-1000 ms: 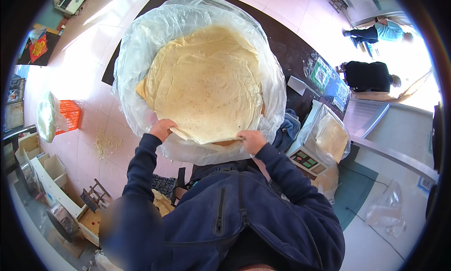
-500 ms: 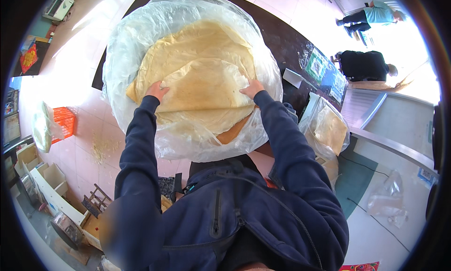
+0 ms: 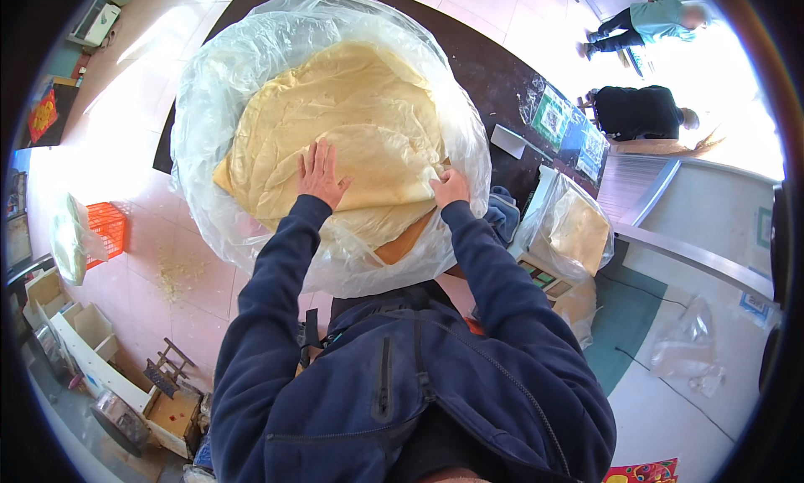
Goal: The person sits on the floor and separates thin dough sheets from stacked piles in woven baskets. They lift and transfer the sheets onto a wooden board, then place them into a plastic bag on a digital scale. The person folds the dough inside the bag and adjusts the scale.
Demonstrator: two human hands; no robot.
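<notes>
A stack of thin, wrinkled, pale yellow sheets (image 3: 276, 106) lies in a wide, clear plastic wrapping (image 3: 209, 81) that billows around it on the dark table. The top sheet is folded over, with its fold running across the near part of the stack. My left hand (image 3: 320, 180) rests flat on this folded layer, fingers stretched out. At the right edge of the stack, my right hand (image 3: 452, 188) is closed, its curled fingers gripping the sheet's edge. A brown-orange surface (image 3: 406, 242) shows beneath the sheets at the near side.
The dark table (image 3: 477, 72) carries a white card (image 3: 508, 141) and printed code signs (image 3: 553, 118). To the right stands a plastic-covered box (image 3: 578, 232) of similar sheets. An orange crate (image 3: 107, 232) is on the floor at left. Two people (image 3: 641, 110) are at far right.
My left hand has let go of the sheet's left edge and moved right, flattening onto the folded layer. The right hand stays at the right edge. The fold has come down flatter.
</notes>
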